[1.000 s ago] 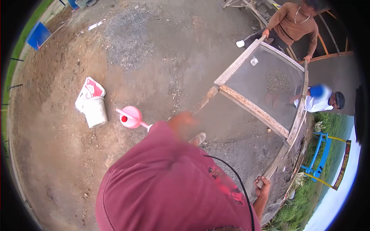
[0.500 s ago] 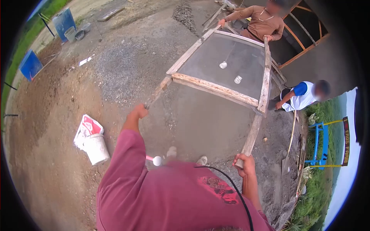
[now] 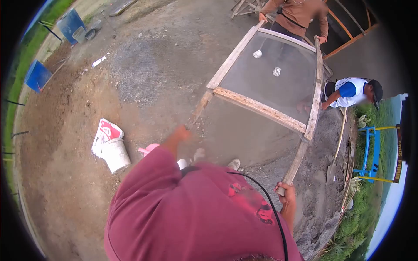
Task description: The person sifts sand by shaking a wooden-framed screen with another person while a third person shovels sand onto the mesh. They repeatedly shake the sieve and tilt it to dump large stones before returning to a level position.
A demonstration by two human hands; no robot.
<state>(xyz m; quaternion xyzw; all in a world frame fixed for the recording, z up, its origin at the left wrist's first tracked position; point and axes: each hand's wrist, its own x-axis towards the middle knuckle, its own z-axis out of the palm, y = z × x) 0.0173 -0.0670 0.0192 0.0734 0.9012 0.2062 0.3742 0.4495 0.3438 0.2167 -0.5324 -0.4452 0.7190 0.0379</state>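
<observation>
A wooden-framed mesh screen point(image 3: 259, 108) hangs above the ground, with two long rails that stick out toward me. My left hand point(image 3: 182, 133), slightly blurred, is closed round the end of the left rail. The right rail's end is in my right hand point(image 3: 286, 192), fingers wrapped round it. Across the screen, a co-worker in a brown top point(image 3: 300, 17) grips the far ends of both rails. Two white patches point(image 3: 277, 71) show on the mesh. Beneath the frame lies smooth grey fine material.
A white bucket point(image 3: 116, 155) and a sack point(image 3: 106, 131) stand at left. Another person in a white vest point(image 3: 348, 92) bends beside the screen's right side. A shovel point(image 3: 332, 173) stands at right. Blue containers point(image 3: 37, 75) are far left, grey gravel point(image 3: 135, 69) nearer.
In the view, the screen and the brown-topped co-worker have shifted right and slightly up. The person in the white vest leans lower, a hand near the frame. A pink object shows more by my left arm.
</observation>
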